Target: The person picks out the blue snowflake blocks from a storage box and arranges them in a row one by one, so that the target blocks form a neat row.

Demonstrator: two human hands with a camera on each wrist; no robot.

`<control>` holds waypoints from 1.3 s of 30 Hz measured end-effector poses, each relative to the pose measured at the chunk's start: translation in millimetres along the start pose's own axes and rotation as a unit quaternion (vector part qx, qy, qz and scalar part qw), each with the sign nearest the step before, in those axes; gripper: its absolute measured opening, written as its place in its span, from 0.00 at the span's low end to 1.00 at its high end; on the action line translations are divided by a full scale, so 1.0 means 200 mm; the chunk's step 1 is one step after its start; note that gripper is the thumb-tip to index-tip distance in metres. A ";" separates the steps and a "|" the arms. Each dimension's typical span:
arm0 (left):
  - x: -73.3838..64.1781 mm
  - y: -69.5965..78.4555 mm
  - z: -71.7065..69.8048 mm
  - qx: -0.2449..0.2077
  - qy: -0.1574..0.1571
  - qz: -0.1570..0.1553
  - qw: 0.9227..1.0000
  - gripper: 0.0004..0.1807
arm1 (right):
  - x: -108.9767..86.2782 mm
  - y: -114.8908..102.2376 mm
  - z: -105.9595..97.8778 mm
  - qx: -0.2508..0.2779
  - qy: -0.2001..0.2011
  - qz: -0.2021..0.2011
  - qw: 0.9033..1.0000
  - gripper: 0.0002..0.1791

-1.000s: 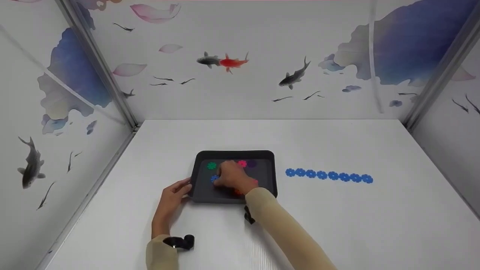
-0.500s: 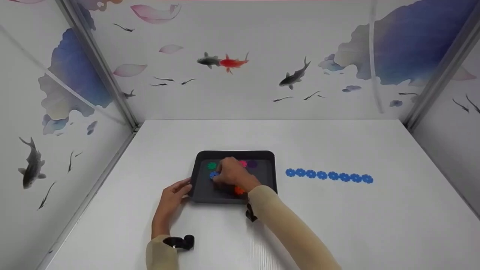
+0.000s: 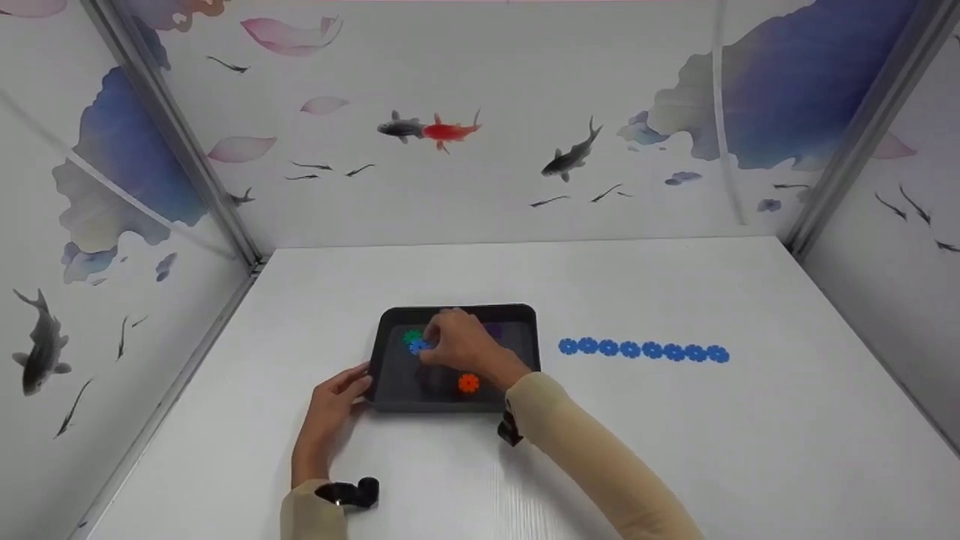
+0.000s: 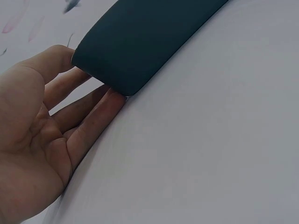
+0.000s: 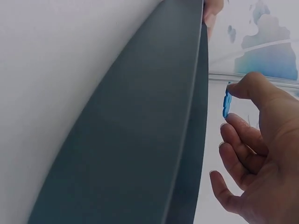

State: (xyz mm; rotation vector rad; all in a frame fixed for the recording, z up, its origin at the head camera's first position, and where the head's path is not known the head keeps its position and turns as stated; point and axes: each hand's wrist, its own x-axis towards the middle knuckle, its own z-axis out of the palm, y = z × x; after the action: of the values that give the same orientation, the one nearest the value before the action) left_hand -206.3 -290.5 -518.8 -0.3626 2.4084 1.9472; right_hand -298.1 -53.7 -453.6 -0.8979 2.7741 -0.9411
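A dark tray (image 3: 379, 360) stands on the white table, holding flower-shaped plastic discs. My right hand (image 3: 461, 341) is over the tray and pinches a blue flower-shaped disc (image 3: 418, 346) between thumb and forefinger. The right wrist view shows that blue disc (image 5: 227, 103) edge-on and above the rim, the other fingers loosely bent. A green disc (image 3: 412, 337) lies just behind it, an orange disc (image 3: 468, 383) nearer the front, a purple one (image 3: 493, 330) at the back, partly hidden. My left hand (image 3: 328, 409) touches the tray's left side, thumb at the rim (image 4: 74, 58), fingers extended against the wall.
Right of the tray, a row of several blue discs (image 3: 643, 350) runs sideways across the white table (image 3: 645, 292). Printed panels with fish and petals enclose the table at the back and both sides. Black wrist cameras (image 3: 366, 491) sit on both wrists.
My right hand has lifted the blue disc up and slightly back, so it now overlaps the green one in view. The head view has shifted a little. The left hand stays against the tray.
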 end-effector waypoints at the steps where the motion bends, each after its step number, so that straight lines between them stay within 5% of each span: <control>1: 0.00 0.00 0.00 -0.003 0.000 -0.001 1.000 0.22 | -0.01 0.00 -0.01 -0.001 0.003 -0.005 1.000 0.18; 13: -0.01 -0.02 -0.02 0.012 0.004 -0.003 1.000 0.23 | -0.20 0.08 -0.13 -0.039 0.029 -0.040 0.998 0.17; 22: 0.00 -0.02 -0.02 0.002 0.006 -0.006 1.000 0.23 | -0.36 0.14 -0.24 -0.055 0.094 -0.101 0.989 0.15; 39: 0.01 0.00 -0.01 0.009 0.003 0.001 1.000 0.23 | -0.62 0.37 -0.40 -0.047 0.165 -0.068 0.983 0.14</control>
State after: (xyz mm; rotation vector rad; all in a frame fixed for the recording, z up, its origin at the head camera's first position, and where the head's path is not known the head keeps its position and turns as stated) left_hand -208.0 -292.2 -518.9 -0.3660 2.4309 1.9265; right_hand -253.3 104.4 -444.3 -1.0430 3.0888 -1.0769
